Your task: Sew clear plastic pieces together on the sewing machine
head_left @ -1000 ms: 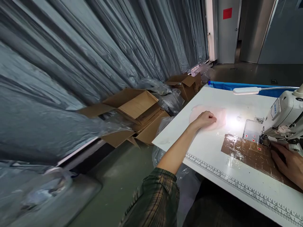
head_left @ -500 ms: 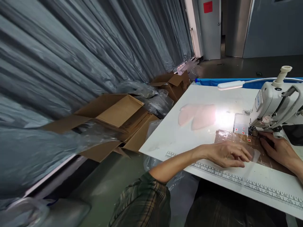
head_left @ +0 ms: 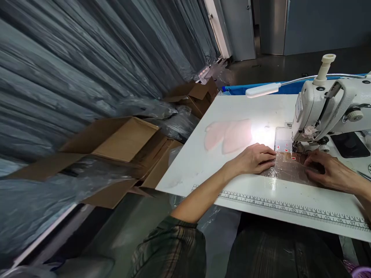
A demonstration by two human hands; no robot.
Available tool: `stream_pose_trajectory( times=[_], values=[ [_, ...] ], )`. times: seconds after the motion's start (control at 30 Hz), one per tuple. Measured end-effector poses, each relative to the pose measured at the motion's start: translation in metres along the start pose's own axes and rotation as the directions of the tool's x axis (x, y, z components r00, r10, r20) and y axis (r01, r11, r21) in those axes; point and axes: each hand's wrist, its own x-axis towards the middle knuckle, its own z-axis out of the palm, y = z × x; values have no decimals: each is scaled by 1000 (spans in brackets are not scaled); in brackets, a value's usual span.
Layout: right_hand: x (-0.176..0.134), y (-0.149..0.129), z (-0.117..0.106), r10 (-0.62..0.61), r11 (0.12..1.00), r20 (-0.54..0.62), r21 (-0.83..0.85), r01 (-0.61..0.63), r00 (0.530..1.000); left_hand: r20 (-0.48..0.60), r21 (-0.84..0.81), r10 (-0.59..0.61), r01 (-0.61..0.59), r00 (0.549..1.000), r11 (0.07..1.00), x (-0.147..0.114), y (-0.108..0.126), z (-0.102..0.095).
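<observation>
A shiny, see-through brownish plastic sheet (head_left: 285, 170) lies on the white table, its upper edge at the needle of the white sewing machine (head_left: 310, 104). Small red marks show near that edge. My left hand (head_left: 257, 159) lies with its fingers stretched out over the sheet's left end, left of the needle. To the right of the needle, my right hand (head_left: 329, 170) has curved fingers and thumb on the sheet, close to the presser foot (head_left: 298, 147). Part of the sheet is hidden under both hands.
Pink mitten-shaped pieces (head_left: 230, 135) lie on the table (head_left: 188, 166) behind my left hand. A printed ruler (head_left: 275, 206) runs along the front edge. The lamp (head_left: 263, 90) hangs at the back. Open cardboard boxes (head_left: 124, 139) stand left, and a black panel (head_left: 350, 144) lies right.
My left hand has moved up and left, from hovering with curled fingers to lying on the sheet. My right hand stays by the needle. The view has shifted right and down.
</observation>
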Motion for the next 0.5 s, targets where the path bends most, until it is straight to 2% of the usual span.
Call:
stream_pose_trajectory(
  times=[0.1, 0.2, 0.33, 0.5],
  values=[
    [1, 6, -1, 93, 995, -145, -13, -96, 985, 29, 94, 24, -27, 999, 995, 3, 7, 5],
    [2, 7, -4, 150, 988, -252, 1, -155, 956, -5, 145, 52, -50, 999, 988, 5, 13, 10],
    [2, 7, -4, 173, 984, -230, 11, -176, 958, -38, 87, 50, -47, 998, 995, 6, 19, 10],
    [1, 9, -5, 159, 987, -182, 29, -156, 970, 53, -34, 263, -261, 963, 965, 6, 24, 15]
  ],
)
